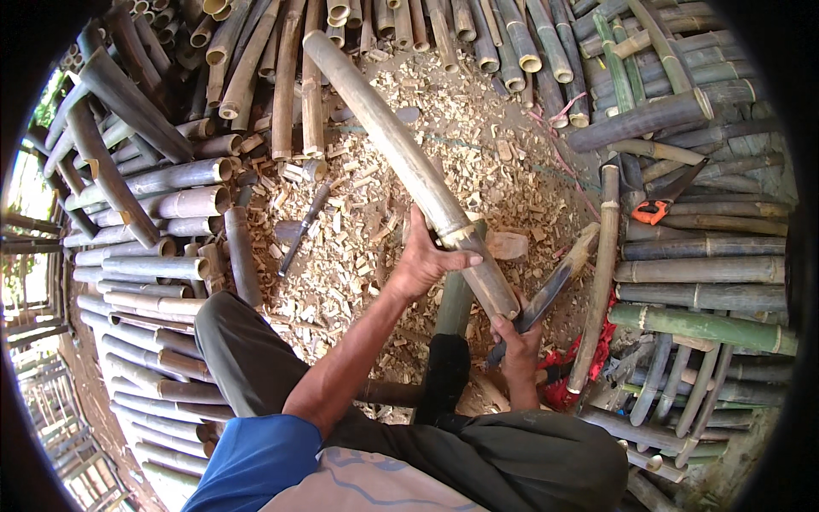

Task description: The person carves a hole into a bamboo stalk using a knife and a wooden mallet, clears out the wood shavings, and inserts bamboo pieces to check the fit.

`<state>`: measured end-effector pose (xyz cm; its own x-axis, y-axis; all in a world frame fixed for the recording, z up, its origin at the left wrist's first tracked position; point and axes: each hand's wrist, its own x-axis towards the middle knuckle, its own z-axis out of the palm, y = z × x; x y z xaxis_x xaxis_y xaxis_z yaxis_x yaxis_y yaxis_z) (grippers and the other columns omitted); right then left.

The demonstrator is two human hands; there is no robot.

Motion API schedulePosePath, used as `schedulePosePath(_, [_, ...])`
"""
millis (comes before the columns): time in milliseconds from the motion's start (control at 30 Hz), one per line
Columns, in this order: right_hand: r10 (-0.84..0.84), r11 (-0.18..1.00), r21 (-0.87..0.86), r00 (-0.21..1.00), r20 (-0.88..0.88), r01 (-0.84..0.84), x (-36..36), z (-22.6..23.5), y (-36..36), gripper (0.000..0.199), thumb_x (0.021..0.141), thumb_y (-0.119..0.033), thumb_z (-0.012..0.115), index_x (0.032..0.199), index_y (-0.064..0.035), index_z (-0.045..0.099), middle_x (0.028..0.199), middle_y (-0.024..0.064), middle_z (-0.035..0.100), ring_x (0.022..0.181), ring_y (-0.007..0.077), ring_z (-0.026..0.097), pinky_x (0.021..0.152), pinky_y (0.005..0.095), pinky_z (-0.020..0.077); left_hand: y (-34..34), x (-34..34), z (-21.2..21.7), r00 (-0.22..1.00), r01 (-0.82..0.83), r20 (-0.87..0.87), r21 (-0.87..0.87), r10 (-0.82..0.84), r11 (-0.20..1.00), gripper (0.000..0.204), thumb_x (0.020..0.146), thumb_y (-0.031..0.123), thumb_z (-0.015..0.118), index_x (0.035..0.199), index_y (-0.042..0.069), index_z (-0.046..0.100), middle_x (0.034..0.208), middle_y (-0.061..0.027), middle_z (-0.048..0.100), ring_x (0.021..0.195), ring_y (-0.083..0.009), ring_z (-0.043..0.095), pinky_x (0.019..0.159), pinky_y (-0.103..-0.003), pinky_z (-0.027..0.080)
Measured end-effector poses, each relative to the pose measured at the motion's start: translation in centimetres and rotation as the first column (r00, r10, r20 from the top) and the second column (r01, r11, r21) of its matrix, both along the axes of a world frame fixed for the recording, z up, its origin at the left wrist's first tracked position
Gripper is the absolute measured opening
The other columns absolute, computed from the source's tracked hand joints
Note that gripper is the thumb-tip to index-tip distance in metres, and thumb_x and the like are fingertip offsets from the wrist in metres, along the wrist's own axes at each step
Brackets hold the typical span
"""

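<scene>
A long, slightly curved bamboo pole (384,141) slants from the upper left down toward me. My left hand (431,256) is closed round its lower part, just below a joint, thumb across the top. Close to the pole's near end, my right hand (516,348) is closed on what looks like a machete, whose dark blade (550,288) points up and to the right. The handle is mostly hidden in that hand. Under the pole, a greenish upright bamboo piece (455,305) stands between my legs, partly covered.
Wood chips (358,273) cover the ground. Stacked bamboo poles (162,269) lie left, with more at the back and right. A narrow dark-handled tool (304,229) lies among the chips. At right are an orange-handled saw (653,211), a leaning pole (597,282) and red cloth (559,394).
</scene>
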<state>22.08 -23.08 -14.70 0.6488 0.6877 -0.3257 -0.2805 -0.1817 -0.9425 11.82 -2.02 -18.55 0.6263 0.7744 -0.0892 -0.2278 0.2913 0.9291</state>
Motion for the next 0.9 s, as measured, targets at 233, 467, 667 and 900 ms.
schedulePosePath(233, [0.038, 0.998, 0.045, 0.999, -0.023, -0.037, 0.7, -0.6, -1.1, 0.062, 0.083, -0.017, 0.076, 0.139, 0.0028, 0.059, 0.1, 0.0043, 0.068, 0.075, 0.0089, 0.057, 0.067, 0.0244, 0.0478, 1.3, -1.8, -0.1, 0.977, 0.169, 0.168, -0.253, -0.129, 0.953, 0.115, 0.072, 0.019, 0.094, 0.159, 0.013, 0.019, 0.142, -0.0211, 0.047, 0.137, -0.0376, 0.047, 0.114, -0.059, 0.044])
schedulePosePath(467, [0.068, 0.997, -0.032, 0.992, 0.11, -0.065, 0.0, 0.1, -2.0, 0.056, 0.089, -0.011, 0.069, 0.143, -0.003, 0.058, 0.112, 0.0031, 0.061, 0.075, 0.0068, 0.05, 0.061, 0.0248, 0.0449, 9.9, -0.4, 1.6, 0.926, -0.364, -0.075, -0.425, 0.369, 0.829, 0.066, 0.08, 0.018, 0.087, 0.129, -0.006, 0.05, 0.095, -0.0179, 0.071, 0.086, -0.0292, 0.071, 0.083, -0.05, 0.063])
schedulePosePath(667, [0.103, 0.962, -0.258, 0.994, 0.043, -0.088, 2.6, -0.6, -2.4, 0.053, 0.092, -0.012, 0.065, 0.144, -0.0009, 0.058, 0.087, -0.0039, 0.056, 0.063, 0.0058, 0.045, 0.056, 0.0231, 0.0392, 5.6, 4.1, 10.7, 0.986, -0.159, -0.057, -0.049, 0.157, 0.986, 0.051, 0.068, 0.008, 0.083, 0.111, 0.0, 0.058, 0.092, -0.0091, 0.065, 0.081, -0.0216, 0.068, 0.071, -0.043, 0.064])
schedulePosePath(900, [0.469, 0.813, -0.553, 0.765, 0.441, -0.179, 9.7, -11.0, -5.7, 0.037, 0.095, -0.024, 0.071, 0.126, -0.0065, 0.061, 0.088, 0.004, 0.064, 0.079, 0.0146, 0.061, 0.071, 0.0322, 0.0519, -7.9, 9.6, 16.1, 0.997, -0.008, 0.066, 0.617, -0.042, 0.787, 0.056, 0.057, 0.001, 0.079, 0.107, 0.008, 0.054, 0.089, -0.0131, 0.06, 0.087, -0.0376, 0.065, 0.075, -0.049, 0.051])
